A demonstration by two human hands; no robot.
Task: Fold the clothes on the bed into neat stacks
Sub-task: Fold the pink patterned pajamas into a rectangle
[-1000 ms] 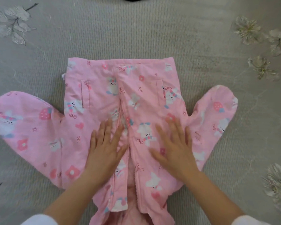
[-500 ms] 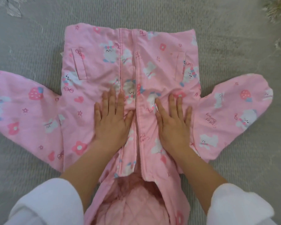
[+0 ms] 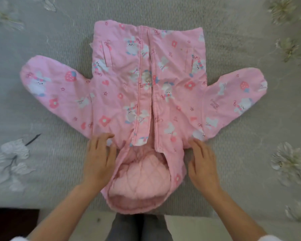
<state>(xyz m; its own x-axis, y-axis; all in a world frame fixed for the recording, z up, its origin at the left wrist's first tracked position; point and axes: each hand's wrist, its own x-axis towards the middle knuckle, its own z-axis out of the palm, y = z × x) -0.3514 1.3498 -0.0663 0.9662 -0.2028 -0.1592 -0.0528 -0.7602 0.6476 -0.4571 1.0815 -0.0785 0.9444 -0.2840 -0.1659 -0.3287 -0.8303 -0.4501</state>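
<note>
Bed: grey cover with pale flowers, lying under both hands and spreading out beyond them.
Jacket: pink and padded with a rabbit print, laid flat and front up just ahead of the fingertips, with its hem at the far end. It looks soft, light and puffy. A fold will probably spring open unless pressed down.
Left sleeve: spread outward, ahead of the left hand; the cuff end looks the best place to take hold.
Right sleeve: spread the same way, ahead of the right hand.
Hood: between the two hands with the quilted lining up; it is bulky, so it likely needs tucking in first.
Left hand: open, fingers loosely bent, tips resting on the shoulder edge and gripping nothing.
Right hand: open and flat, fingertips touching the other shoulder.
Zip: undone near the hands, so the two fronts may slide apart.
</note>
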